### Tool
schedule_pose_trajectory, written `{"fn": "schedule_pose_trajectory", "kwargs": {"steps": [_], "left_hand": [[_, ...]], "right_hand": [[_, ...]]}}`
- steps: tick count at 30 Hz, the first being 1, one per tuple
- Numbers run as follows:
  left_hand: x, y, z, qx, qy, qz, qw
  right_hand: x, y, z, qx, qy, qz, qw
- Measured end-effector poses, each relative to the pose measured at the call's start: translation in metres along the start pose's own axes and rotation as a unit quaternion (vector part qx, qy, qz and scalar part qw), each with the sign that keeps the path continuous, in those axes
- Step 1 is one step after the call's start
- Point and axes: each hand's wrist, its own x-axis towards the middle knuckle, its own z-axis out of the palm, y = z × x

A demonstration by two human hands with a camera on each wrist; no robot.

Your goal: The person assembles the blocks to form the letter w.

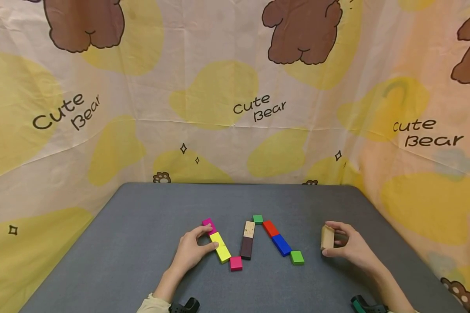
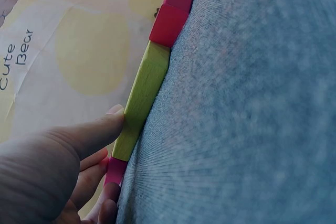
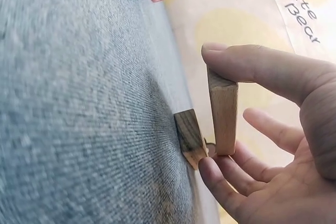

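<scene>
My left hand (image 1: 193, 248) touches the line of blocks at the left, its thumb against the yellow block (image 1: 221, 248) and a fingertip on the magenta block (image 1: 206, 223). A pinkish-red block (image 1: 236, 264) lies beyond the yellow one's near end. At the right, my right hand (image 1: 350, 243) pinches a plain wooden block (image 3: 224, 116) between thumb and fingers, upright and raised off the cloth in the right wrist view. Behind it, another wooden block (image 3: 190, 135) shows low by the fingertips, partly hidden.
Between the hands lie a dark brown block (image 1: 246, 248), a light wooden block (image 1: 249, 228), a green block (image 1: 257, 219), a red block (image 1: 270, 228), a blue block (image 1: 281, 245) and a lighter green block (image 1: 297, 258). A grey cloth covers the table (image 1: 180, 200); a printed curtain (image 1: 219, 152) stands behind.
</scene>
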Motion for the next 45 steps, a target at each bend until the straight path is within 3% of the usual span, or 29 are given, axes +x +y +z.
{"fn": "schedule_pose_trajectory", "kwargs": {"steps": [17,45], "left_hand": [[0.0,-0.002,0.002,0.016,0.001,-0.001,0.9999],[0.0,-0.001,0.002,0.018,0.007,0.012,0.9998]], "right_hand": [[-0.001,-0.007,0.005,0.001,0.023,0.01,0.9997],[0.0,-0.018,0.021,0.019,0.011,0.005,0.9997]]}}
